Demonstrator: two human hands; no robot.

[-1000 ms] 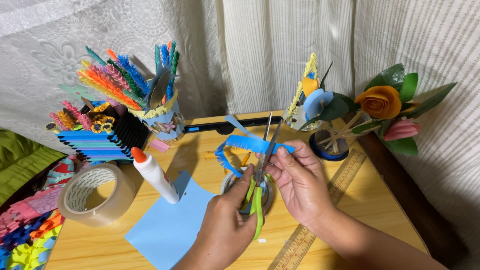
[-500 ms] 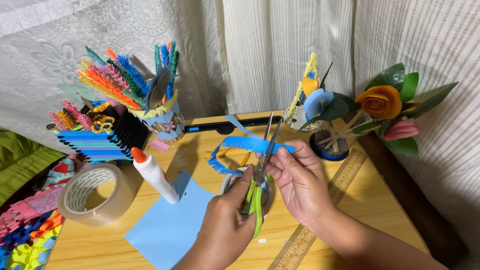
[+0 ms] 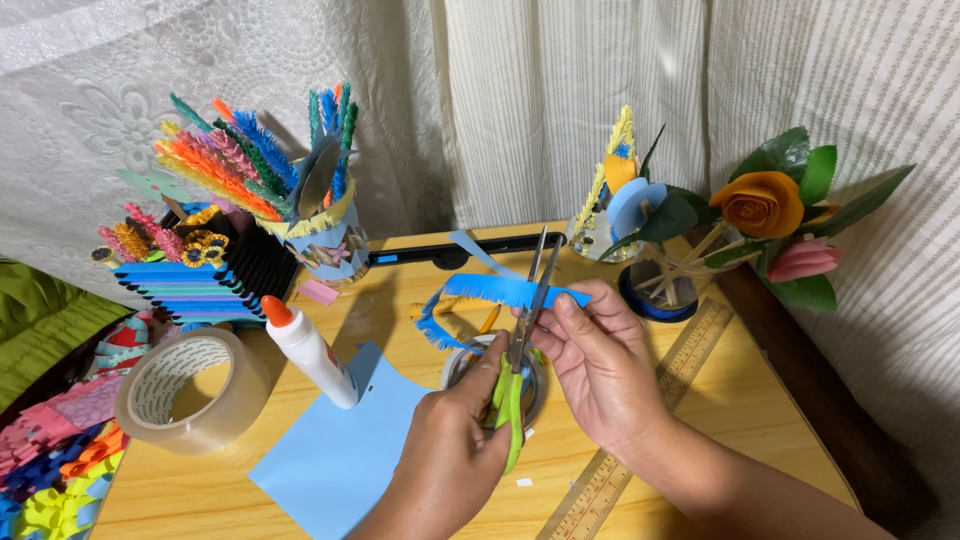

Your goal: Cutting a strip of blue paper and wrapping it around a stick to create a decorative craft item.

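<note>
Since the earlier frames the blue paper strip (image 3: 500, 291) has shifted slightly in the fingers; the hands and scissors stay in nearly the same place, with the blades still across the strip.

The surface is a yellow wooden table (image 3: 760, 400) set against white curtains (image 3: 560, 100).

Left to right: one tape roll (image 3: 190, 388) lies flat. One glue bottle (image 3: 308, 350) with an orange cap leans beside it. One light blue paper sheet (image 3: 340, 450) lies flat on the table. The left hand (image 3: 455, 455) is closed around the green handles of one pair of scissors (image 3: 520, 350), blades slightly parted and pointing up at the strip. The right hand (image 3: 600, 360) pinches the fringed strip at its right end, above a small round tin. One ruler (image 3: 640, 440) lies diagonally. Two paper flowers, orange and pink, stand at the right.
</note>
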